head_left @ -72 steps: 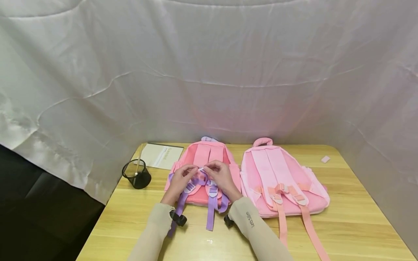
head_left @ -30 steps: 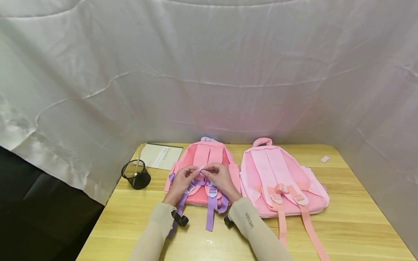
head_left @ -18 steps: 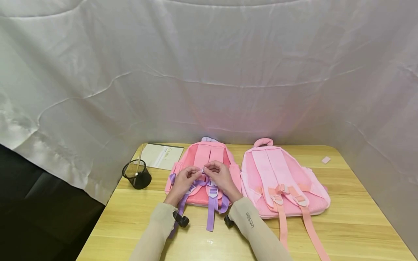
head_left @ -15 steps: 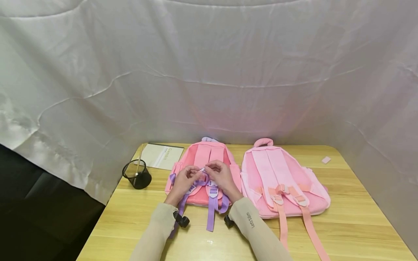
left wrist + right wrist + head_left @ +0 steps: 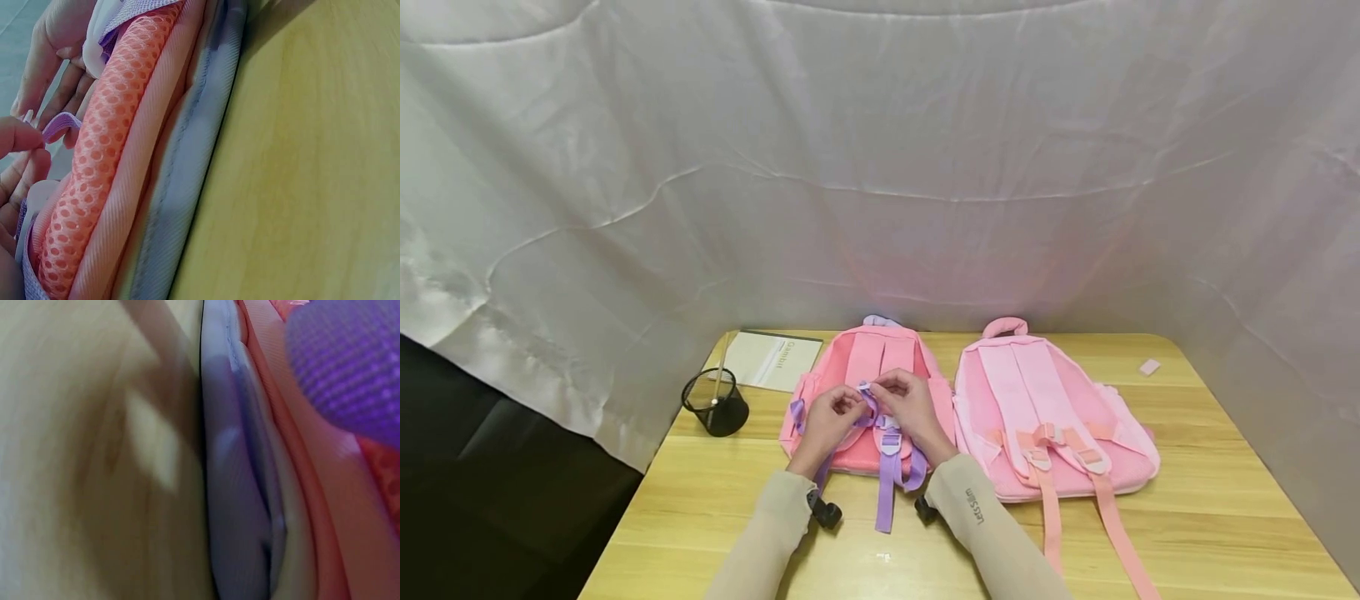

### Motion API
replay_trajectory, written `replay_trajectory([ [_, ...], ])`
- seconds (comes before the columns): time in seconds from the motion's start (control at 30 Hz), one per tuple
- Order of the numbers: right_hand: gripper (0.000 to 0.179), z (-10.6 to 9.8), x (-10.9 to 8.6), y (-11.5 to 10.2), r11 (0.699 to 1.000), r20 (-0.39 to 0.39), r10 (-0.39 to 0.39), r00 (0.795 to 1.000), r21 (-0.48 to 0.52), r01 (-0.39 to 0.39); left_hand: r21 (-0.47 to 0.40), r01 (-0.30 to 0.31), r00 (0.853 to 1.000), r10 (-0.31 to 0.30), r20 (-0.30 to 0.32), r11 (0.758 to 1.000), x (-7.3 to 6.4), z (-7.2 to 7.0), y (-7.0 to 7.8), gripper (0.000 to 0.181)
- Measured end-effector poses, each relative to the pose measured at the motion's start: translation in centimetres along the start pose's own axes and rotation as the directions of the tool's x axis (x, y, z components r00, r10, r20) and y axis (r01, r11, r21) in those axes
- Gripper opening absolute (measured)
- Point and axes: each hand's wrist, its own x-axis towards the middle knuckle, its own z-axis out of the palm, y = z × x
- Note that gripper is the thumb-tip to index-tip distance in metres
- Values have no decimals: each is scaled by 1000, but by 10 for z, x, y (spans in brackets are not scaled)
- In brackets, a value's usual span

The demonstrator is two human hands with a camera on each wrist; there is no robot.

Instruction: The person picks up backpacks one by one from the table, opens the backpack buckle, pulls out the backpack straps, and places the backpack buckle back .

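A coral-pink backpack (image 5: pixel 865 350) lies with its shoulder straps up and its purple webbing towards me. My right hand (image 5: pixel 912 408) pinches a small white buckle (image 5: pixel 863 386) on the purple strap (image 5: pixel 871 402) above the bag. Just below it on the left, my left hand (image 5: pixel 831 423) has finger and thumb curled together at this strap. In the left wrist view, fingertips of both hands meet around the white piece and purple webbing (image 5: pixel 61 120), beside the mesh-covered edge (image 5: pixel 106 131). Purple webbing (image 5: pixel 350 369) fills the right wrist view's upper corner; the right hand is outside that picture.
A lighter pink backpack (image 5: pixel 1000 375) with peach straps lies to the right. At the left stand a black mesh pen cup (image 5: pixel 726 415) holding a stick and, behind it, a notebook (image 5: pixel 760 354). A small pale block (image 5: pixel 1149 367) sits on the far right of the table.
My left hand has drawn slightly down and right from the buckle, its fingers more curled, and more of the white buckle shows. The right hand stays almost in place.
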Motion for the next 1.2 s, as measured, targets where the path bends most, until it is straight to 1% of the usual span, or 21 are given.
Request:
replay_trajectory([
  [0.1, 10, 0, 0, 0, 1000, -7, -12, 1000, -12, 12, -31, -16, 1000, 16, -15, 999, 0, 1, -1, 6],
  [0.17, 10, -1, 0, 0, 1000, -15, -22, 1000, -19, 22, -34, -22, 1000, 21, -15, 999, 0, 1, -2, 7],
  [0.3, 10, -1, -1, -1, 999, -35, -25, 999, -33, 24, -11, -20, 1000, 20, 0, 1000, -1, 0, -1, 9],
  [0.37, 10, -2, -1, -2, 999, -41, -18, 999, -35, 17, -1, -31, 1000, 31, 5, 1000, -1, -1, -2, 11],
  [0.43, 9, -2, -1, -3, 1000, -45, -13, 999, -29, 12, 12, -31, 1000, 31, -7, 999, -2, 1, 0, 12],
  [0.63, 10, -2, -2, -6, 1000, -50, 3, 999, -11, -4, 34, -49, 999, 49, 8, 998, -2, 0, -1, 5],
  [0.67, 11, -2, -2, -7, 1000, -47, 5, 999, -16, -5, 26, -58, 998, 57, 20, 998, -2, -2, -3, 5],
  [0.73, 12, -4, -2, -9, 1000, -35, 12, 999, -25, -13, 24, -58, 998, 57, 23, 998, -1, -2, -4, 5],
  [0.83, 12, -8, 0, -11, 999, -17, 18, 1000, -51, -19, 7, -46, 998, 46, 38, 999, -2, -1, -4, 7],
  [0.97, 13, -14, 2, -17, 999, 8, 21, 1000, -43, -20, 0, -41, 998, 41, 45, 999, -4, -2, -3, 8],
  [1.07, 14, -20, 4, -23, 999, 24, 2, 1000, -52, -1, 17, -50, 998, 49, 45, 999, -4, -3, -1, 8],
  [1.2, 14, -31, 11, -27, 995, 50, -34, 998, -91, 38, 46, -61, 996, 58, 71, 997, -4, -5, 0, 9],
])
